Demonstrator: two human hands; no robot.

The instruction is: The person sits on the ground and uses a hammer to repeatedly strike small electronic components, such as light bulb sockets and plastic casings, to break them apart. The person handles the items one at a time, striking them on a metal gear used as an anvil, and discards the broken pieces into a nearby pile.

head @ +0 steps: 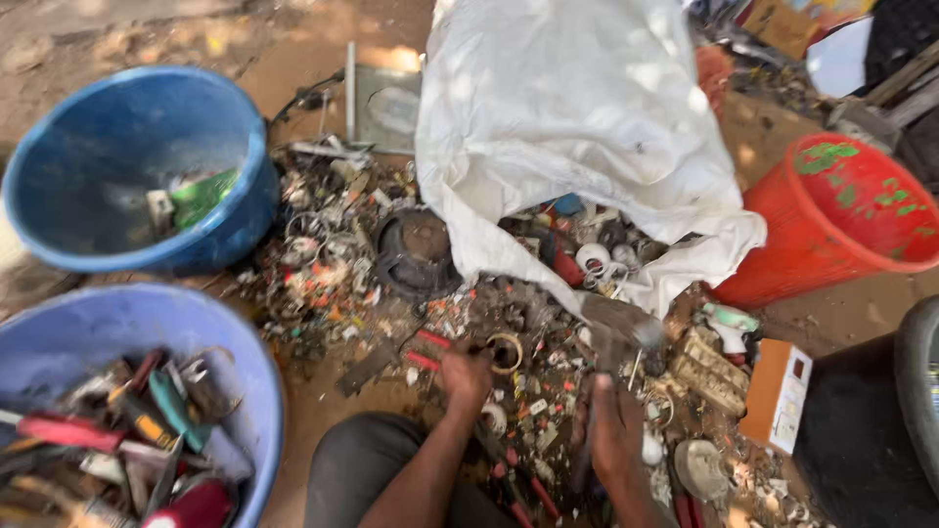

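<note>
**Hands sorting a scrap heap on the ground**

A small pale metal ring (506, 352) sits in the scrap just beyond the left hand (465, 376), its fingertips touching or almost touching it; whether they are pinched on it cannot be told. The right hand (616, 430) is curled around a dark, blurred hammer-like tool (611, 328), whose head hangs over the pile ahead of it. The hands are held apart, forearms reaching forward from the knees.

The litter of small mixed scrap (391, 284) spreads ahead of both hands. Beyond it, a white woven sack (567, 108) spills plastic bits. Three tubs stand around: a light-blue plastic basin (245, 381) left of the left hand, holding hand tools; a deep blue bucket (225, 127) farther left, with a green scrap inside; a red bucket (831, 215) right of the right hand, contents hidden. One orange box (773, 391) lies near that hand.
</note>
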